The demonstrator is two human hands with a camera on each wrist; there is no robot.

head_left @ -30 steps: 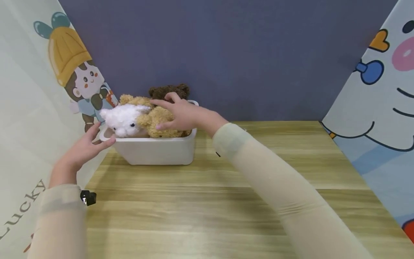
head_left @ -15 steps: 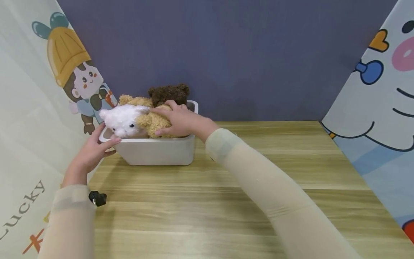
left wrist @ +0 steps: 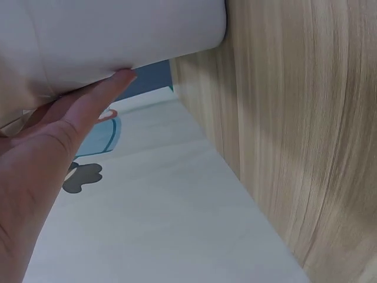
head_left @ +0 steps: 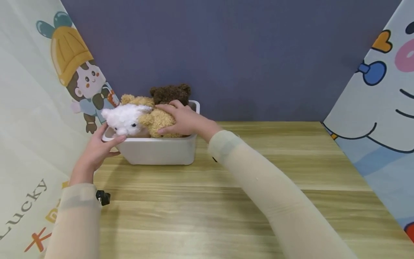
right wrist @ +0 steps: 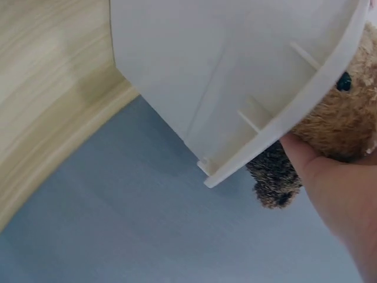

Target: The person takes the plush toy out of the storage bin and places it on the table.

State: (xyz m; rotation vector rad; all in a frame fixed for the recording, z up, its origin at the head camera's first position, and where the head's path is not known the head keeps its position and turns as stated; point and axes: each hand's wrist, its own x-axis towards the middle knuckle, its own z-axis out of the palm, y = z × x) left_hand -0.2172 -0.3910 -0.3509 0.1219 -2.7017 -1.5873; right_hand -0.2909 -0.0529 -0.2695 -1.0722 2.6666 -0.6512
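A white plastic bin [head_left: 158, 153] stands on the table, filled with plush toys. My left hand [head_left: 97, 147] grips its left end, thumb at the front rim; in the left wrist view the fingers [left wrist: 97, 100] lie along the bin's outer wall. My right hand [head_left: 187, 120] holds a light-brown teddy bear [head_left: 156, 120] at the bin's front right, fingers over its top and thumb in front. Beside that bear sits a white plush toy [head_left: 124, 120]. Behind them are a dark-brown teddy bear [head_left: 169, 92] and another light-brown plush [head_left: 137, 100], partly hidden.
The wood-grain table [head_left: 207, 205] spreads in front of and right of the bin. A blue-grey wall [head_left: 226, 61] rises close behind it. Printed panels flank both sides, the left panel [head_left: 29, 108] close to my left hand. A small black object [head_left: 103, 197] shows by my left wrist.
My left hand has moved right and taken hold of the bin's left end. My right hand has lowered slightly onto the light-brown teddy bear. The bin has stayed in place.
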